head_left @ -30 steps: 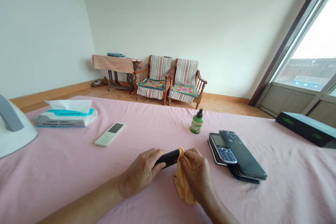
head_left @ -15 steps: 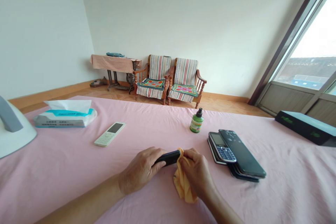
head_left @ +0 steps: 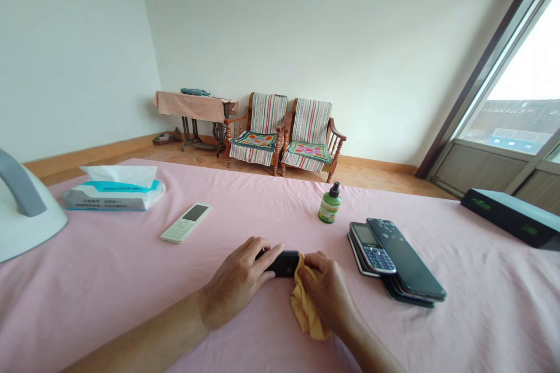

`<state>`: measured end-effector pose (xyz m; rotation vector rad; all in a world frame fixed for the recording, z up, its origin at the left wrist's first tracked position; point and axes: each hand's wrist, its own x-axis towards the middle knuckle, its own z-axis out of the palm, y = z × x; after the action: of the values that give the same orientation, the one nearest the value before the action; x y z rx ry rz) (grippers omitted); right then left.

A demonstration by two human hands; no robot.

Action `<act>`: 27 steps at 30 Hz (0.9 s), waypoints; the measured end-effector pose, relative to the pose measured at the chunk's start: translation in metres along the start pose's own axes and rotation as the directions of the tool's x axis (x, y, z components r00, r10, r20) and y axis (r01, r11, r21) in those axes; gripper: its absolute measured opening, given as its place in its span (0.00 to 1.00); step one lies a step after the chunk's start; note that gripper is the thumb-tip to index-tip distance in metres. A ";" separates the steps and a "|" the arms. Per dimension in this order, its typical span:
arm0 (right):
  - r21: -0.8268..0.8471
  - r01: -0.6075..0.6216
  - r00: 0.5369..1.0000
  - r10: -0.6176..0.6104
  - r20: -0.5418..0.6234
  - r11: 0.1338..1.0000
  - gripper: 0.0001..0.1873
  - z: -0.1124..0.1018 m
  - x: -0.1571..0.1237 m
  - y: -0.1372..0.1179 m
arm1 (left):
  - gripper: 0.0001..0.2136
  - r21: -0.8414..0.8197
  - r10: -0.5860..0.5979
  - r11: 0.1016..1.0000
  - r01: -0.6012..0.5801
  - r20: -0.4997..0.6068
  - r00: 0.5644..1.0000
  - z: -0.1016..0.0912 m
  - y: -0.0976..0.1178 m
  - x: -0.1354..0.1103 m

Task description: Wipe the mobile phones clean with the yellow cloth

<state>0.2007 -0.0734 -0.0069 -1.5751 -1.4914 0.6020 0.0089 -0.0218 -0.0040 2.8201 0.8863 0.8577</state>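
Observation:
My left hand [head_left: 238, 280] grips a dark mobile phone [head_left: 285, 264] by its left end, with fingers over the top edge and the thumb at the lower side. A yellow cloth [head_left: 308, 309] is bunched in my right hand [head_left: 326, 288], pressed against the phone's right end. The cloth's loose part hangs down toward the pink sheet. To the right lie stacked phones: a keypad phone [head_left: 374, 249] and a large dark smartphone [head_left: 406, 259] with marks near its top. Beyond my hands stands a green spray bottle [head_left: 329, 205] with a black top.
A white keypad phone [head_left: 186, 223] lies left on the pink sheet [head_left: 245, 201]. Behind it sits a tissue pack [head_left: 114, 195]; a white and grey appliance [head_left: 30, 215] is at the left edge. A black box [head_left: 503, 215] rests at far right. Two wooden chairs [head_left: 306, 137] stand beyond.
The phone has turned in my left hand, showing more of its broad face, and my left fingers have shifted over it. The right hand keeps the cloth at its end. The view moved slightly.

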 end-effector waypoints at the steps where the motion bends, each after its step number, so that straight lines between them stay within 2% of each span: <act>1: -0.004 0.003 1.000 -0.003 -0.001 1.000 0.11 0.000 0.000 0.000 | 0.28 -0.006 0.009 1.000 -0.008 0.024 1.000 -0.001 0.000 0.000; 3: -0.002 0.010 1.000 -0.010 -0.005 1.000 0.11 0.000 0.000 0.000 | 0.30 -0.022 0.028 0.999 -0.027 0.066 0.997 -0.004 0.000 -0.001; 6: 0.018 0.031 0.999 -0.031 -0.017 0.999 0.11 0.001 0.000 0.003 | 0.27 -0.056 0.037 0.998 -0.032 0.086 0.996 -0.005 -0.002 -0.001; 8: 0.034 0.049 0.998 -0.048 -0.034 0.998 0.11 0.001 0.000 0.005 | 0.26 -0.075 0.027 0.997 -0.021 0.079 0.997 -0.005 -0.002 -0.001; 12: 0.043 0.062 0.996 -0.059 -0.064 0.997 0.10 0.003 0.001 0.005 | 0.31 -0.129 -0.015 0.991 0.021 0.049 0.999 -0.002 -0.003 0.000; 15: -0.018 0.055 0.997 -0.056 -0.059 0.998 0.11 0.006 0.001 0.004 | 0.33 -0.147 -0.054 0.987 0.061 0.056 0.997 -0.001 -0.003 0.002; 21: -0.262 0.118 0.991 -0.130 -0.027 0.958 0.14 0.008 -0.004 0.008 | 0.29 -0.162 -0.085 0.983 0.090 0.042 0.996 0.001 -0.005 0.001; 27: -0.268 0.133 0.989 -0.143 -0.020 0.954 0.13 0.008 -0.004 0.010 | 0.25 -0.181 -0.141 0.972 0.152 0.074 0.987 0.000 -0.007 0.002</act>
<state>0.1994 -0.0740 -0.0203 -1.6552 -1.6912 0.2966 0.0066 -0.0146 -0.0050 2.5710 0.9387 0.7869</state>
